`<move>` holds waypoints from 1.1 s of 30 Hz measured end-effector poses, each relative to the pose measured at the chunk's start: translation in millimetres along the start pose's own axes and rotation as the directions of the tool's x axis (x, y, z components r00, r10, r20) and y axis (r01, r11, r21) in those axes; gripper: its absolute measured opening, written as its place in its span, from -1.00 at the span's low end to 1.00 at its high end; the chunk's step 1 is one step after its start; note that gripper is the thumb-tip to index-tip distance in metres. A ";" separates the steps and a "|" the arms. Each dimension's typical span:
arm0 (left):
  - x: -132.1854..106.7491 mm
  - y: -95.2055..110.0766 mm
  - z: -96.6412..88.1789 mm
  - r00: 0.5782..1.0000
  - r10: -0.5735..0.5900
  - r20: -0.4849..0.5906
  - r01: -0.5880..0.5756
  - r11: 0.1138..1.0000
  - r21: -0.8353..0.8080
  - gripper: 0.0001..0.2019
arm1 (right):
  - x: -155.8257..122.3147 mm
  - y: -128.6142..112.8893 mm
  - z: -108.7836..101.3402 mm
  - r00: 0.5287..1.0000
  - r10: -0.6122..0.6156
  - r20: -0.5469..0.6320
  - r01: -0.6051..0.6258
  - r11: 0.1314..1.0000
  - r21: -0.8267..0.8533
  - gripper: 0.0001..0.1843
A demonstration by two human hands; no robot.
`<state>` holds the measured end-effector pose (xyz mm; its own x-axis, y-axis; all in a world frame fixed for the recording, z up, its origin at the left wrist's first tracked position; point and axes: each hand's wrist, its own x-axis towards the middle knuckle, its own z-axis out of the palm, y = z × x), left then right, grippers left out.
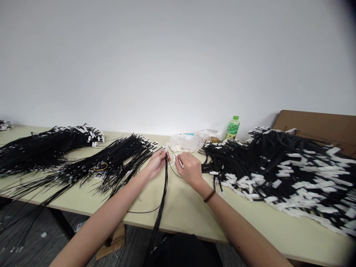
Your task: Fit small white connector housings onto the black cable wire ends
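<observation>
In the middle of the view, my left hand (158, 162) is closed around the top of a thin bundle of black cables (164, 185), which hangs down over the table's front edge. A small white connector (167, 147) shows at its fingertips. Close by on the right, my right hand (190, 167) is pinched on a small white piece, probably a connector, mostly covered by its fingers. One thin black wire (174, 172) loops between the two hands. Whether that wire joins the piece in my right hand I cannot tell.
Piles of black cables with white ends (122, 157) lie to the left. A large heap of cables with white connectors (294, 178) fills the right. Behind my hands are a clear plastic bag (185, 142), a green-capped bottle (232, 129) and, far right, brown cardboard (317, 128). The pale table (191, 215) ends in front of me.
</observation>
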<state>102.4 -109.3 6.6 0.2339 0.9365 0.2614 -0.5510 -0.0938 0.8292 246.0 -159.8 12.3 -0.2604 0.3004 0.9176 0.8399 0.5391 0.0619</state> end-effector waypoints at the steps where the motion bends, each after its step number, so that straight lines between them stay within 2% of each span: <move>1: 0.1 -0.1 -0.2 1.000 0.005 -0.003 -0.004 1.000 0.011 -0.82 | -0.2 -0.4 0.2 1.000 -0.001 0.009 0.001 1.000 0.000 -0.75; 9: 3.6 -3.1 -4.7 0.999 -0.030 -0.022 0.032 0.992 0.119 -0.78 | 0.3 0.9 2.0 0.990 0.072 0.119 -0.064 0.996 -0.069 -0.85; 15: 3.0 -5.0 -5.4 0.997 -0.076 -0.002 0.075 0.980 0.186 -0.77 | 1.9 3.8 2.6 0.974 0.083 0.211 -0.058 0.991 -0.124 -0.88; 21: -1.3 -3.3 -0.4 0.991 -0.127 0.046 0.111 0.960 0.258 -0.78 | 0.8 9.6 5.5 0.959 0.073 0.275 -0.085 0.996 0.032 -0.92; 25: -0.8 -3.4 -0.9 0.990 -0.132 0.053 0.112 0.952 0.285 -0.78 | -1.5 15.0 9.3 0.954 0.043 0.296 -0.095 0.982 0.165 -0.87; 33: -0.2 -4.2 -2.5 0.991 -0.131 0.041 0.111 0.942 0.318 -0.78 | -3.5 19.7 12.3 0.946 0.044 0.323 -0.126 0.963 0.237 -0.82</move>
<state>102.6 -108.3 1.8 0.3368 0.9259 0.1712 -0.2381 -0.0921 0.9669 257.6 -140.6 5.6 -0.3626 0.5616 0.7437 0.7291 0.6680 -0.1489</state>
